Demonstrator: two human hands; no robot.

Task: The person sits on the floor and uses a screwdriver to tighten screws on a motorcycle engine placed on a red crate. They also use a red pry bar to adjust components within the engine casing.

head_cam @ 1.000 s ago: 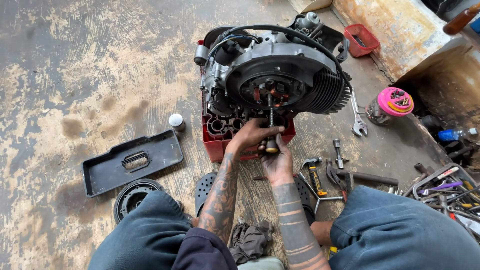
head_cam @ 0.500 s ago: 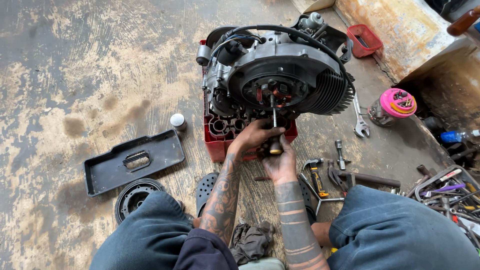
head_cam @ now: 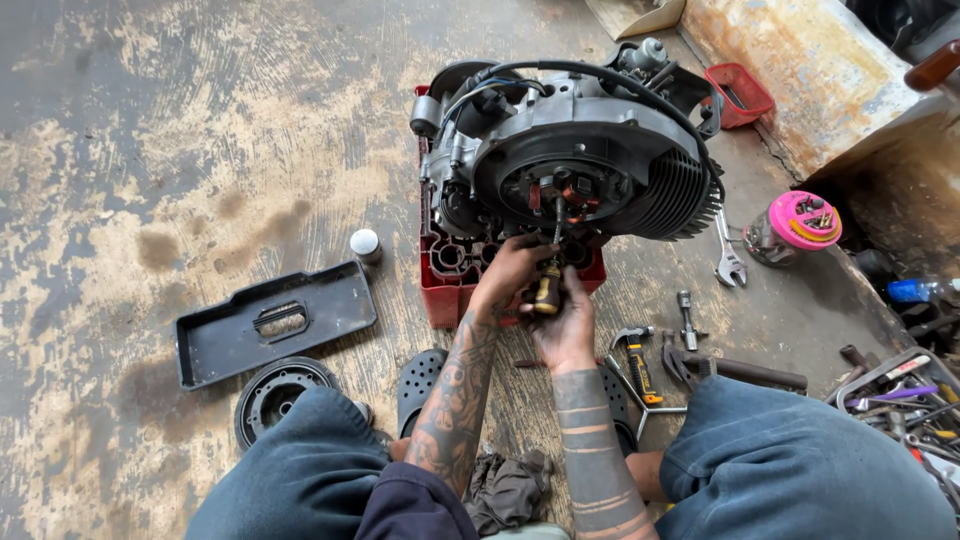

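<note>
A grey and black engine (head_cam: 575,150) with cooling fins rests on a red plastic crate (head_cam: 450,275) on the floor. Its round open side faces me, with copper coils and wires inside. My right hand (head_cam: 565,322) grips the brown handle of a screwdriver (head_cam: 548,285), whose shaft runs up into the engine's open centre. My left hand (head_cam: 510,272) is wrapped around the same handle from the left, just below the engine. Both forearms are tattooed.
A black flat cover (head_cam: 272,322) and a round black part (head_cam: 275,395) lie at left, with a small white-capped jar (head_cam: 365,245). At right lie a wrench (head_cam: 728,255), a hammer (head_cam: 638,365), a pink-lidded tub (head_cam: 800,225), a red tray (head_cam: 738,95) and several loose tools (head_cam: 900,400). A rag (head_cam: 505,490) lies between my knees.
Both hands have stayed on the screwdriver under the engine, shifting only slightly. The view has drifted a little.
</note>
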